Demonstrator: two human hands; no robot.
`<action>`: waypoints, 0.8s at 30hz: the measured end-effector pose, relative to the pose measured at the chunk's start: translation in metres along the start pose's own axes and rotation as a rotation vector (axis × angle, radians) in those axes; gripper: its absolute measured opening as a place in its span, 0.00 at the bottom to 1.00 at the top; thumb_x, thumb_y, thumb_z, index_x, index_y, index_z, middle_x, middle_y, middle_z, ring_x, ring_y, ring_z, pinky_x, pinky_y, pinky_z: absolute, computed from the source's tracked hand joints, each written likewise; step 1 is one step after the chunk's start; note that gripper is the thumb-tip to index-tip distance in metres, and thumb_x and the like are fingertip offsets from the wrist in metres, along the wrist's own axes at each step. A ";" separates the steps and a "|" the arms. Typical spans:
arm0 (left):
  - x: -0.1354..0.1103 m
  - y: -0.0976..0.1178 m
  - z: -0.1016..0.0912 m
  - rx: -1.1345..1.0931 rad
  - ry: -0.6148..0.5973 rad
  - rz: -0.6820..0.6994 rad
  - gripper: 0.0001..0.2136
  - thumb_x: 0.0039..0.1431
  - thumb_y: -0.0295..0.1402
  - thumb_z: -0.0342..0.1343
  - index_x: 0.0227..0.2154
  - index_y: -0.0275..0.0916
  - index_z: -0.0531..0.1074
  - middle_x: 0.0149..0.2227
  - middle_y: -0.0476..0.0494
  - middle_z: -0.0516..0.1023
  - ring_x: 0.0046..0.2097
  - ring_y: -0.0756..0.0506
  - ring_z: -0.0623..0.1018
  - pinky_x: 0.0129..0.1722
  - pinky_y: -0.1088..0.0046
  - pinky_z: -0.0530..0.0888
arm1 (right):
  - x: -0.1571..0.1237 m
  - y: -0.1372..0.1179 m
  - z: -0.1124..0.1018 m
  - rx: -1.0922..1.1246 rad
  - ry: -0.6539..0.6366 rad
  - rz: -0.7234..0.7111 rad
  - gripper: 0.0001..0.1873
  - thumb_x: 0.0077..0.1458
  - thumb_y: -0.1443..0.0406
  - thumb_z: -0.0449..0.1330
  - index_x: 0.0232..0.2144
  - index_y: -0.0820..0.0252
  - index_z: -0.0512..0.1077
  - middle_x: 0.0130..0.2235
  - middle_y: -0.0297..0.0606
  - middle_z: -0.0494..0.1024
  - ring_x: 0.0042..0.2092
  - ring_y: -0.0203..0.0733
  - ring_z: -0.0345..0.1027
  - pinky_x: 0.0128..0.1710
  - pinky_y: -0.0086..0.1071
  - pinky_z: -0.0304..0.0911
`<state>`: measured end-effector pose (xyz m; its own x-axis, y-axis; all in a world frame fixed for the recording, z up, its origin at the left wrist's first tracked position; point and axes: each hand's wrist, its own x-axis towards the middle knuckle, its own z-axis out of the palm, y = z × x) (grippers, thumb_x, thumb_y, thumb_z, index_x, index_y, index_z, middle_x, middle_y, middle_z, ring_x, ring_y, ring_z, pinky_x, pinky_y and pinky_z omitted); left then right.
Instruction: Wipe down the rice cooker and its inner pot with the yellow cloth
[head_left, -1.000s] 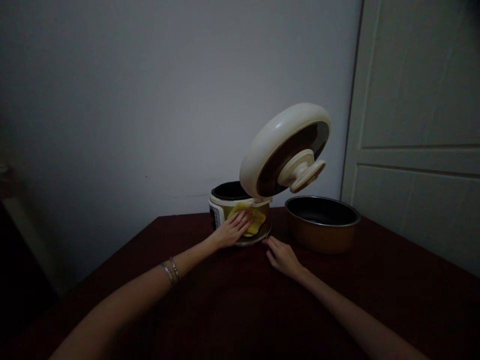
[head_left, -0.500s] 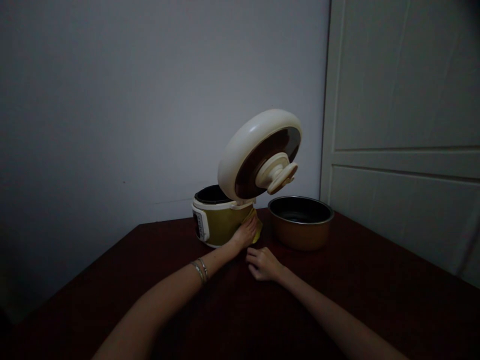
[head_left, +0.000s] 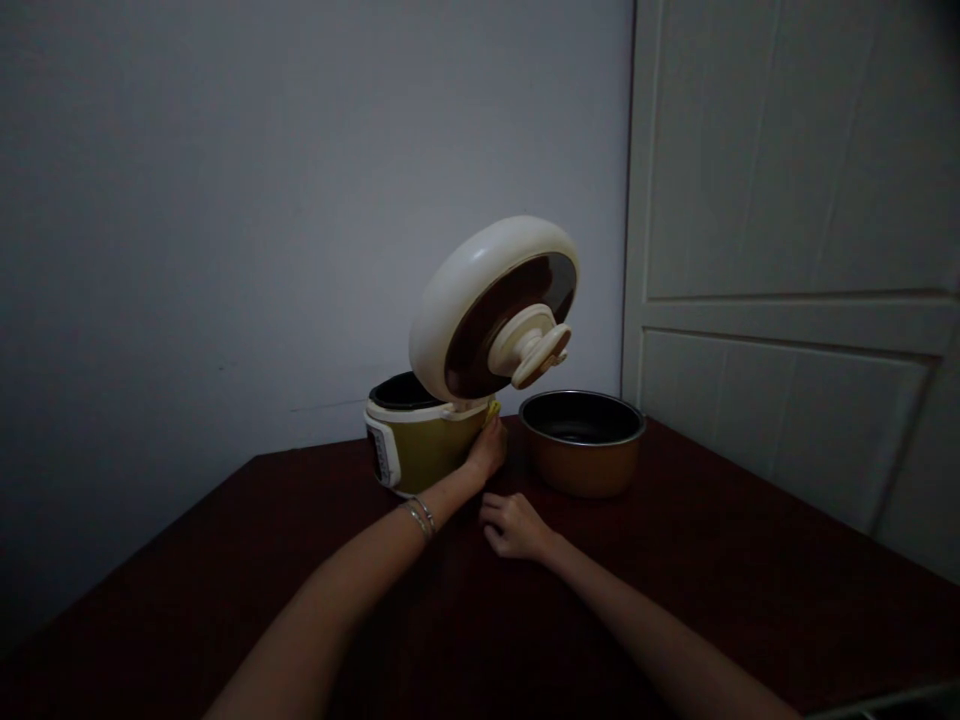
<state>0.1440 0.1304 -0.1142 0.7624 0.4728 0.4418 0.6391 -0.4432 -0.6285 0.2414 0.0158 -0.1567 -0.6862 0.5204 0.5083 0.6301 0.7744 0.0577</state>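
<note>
A green and white rice cooker (head_left: 431, 450) stands on the table with its big white lid (head_left: 487, 270) tilted up. My left hand (head_left: 489, 448) is pressed to the cooker's right rear side. A yellow cloth (head_left: 492, 410) pokes out above the fingers; most of it is hidden behind the hand. My right hand (head_left: 514, 526) rests on the table just in front, fingers curled into a loose fist, with no object visible in it. Right of the left hand stands an orange-brown pot (head_left: 583, 465) with a dark inside, touched by neither hand.
The dark red table (head_left: 225, 570) reaches back to a pale wall (head_left: 225, 200). A white panelled door (head_left: 787, 240) stands along the right side. The raised lid overhangs the space above my left hand.
My left hand has moved farther back round the cooker's side with the cloth, which is now mostly out of sight. My right hand stays curled on the table. The view has shifted slightly right.
</note>
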 end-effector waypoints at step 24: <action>-0.150 -0.110 -0.089 -0.045 -0.092 0.278 0.26 0.63 0.34 0.43 0.64 0.39 0.49 0.65 0.40 0.53 0.65 0.44 0.53 0.63 0.60 0.49 | -0.001 0.000 0.009 0.167 0.064 0.039 0.10 0.48 0.73 0.51 0.27 0.59 0.71 0.32 0.34 0.73 0.30 0.34 0.66 0.28 0.27 0.54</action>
<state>-0.0317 0.0401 -0.0548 0.8979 0.3944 0.1955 0.4122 -0.5977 -0.6876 0.2388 0.0181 -0.1646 -0.6344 0.5311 0.5616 0.5828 0.8060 -0.1039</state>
